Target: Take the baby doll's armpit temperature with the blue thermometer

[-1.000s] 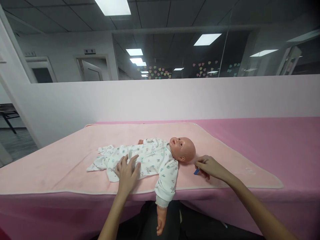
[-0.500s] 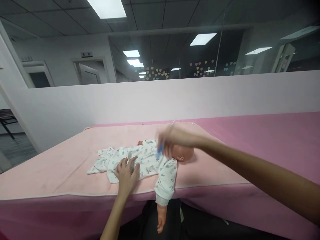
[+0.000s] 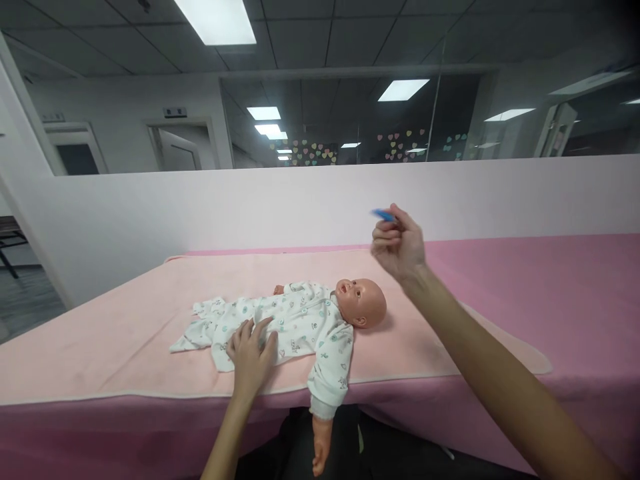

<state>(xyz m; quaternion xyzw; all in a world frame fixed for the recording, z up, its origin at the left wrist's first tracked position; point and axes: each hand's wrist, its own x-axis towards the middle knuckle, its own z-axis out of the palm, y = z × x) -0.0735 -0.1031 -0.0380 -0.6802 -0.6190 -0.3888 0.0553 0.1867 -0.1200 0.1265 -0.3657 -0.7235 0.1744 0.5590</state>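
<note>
On the table lies a baby doll (image 3: 300, 327), face up, in a white patterned sleepsuit, its head to the right. One arm of it hangs over the front edge. My left hand (image 3: 253, 353) rests on the doll's lower body with the fingers spread, gripping nothing. My right hand (image 3: 399, 243) is raised above and to the right of the doll's head, fingers closed on a slim blue pen-like object (image 3: 383, 215). Motion blur and the fingers hide its exact kind.
A peach blanket (image 3: 135, 320) with a pale edge lies under the doll over a pink table cover (image 3: 500, 287). Behind stands a white low wall (image 3: 300, 207) with glass above. Dark material (image 3: 400, 447) shows below the table edge.
My right hand has swung up and right, away from the doll's head and chest, still with the blue object. The doll's face is uncovered now. My left hand stays on the doll.
</note>
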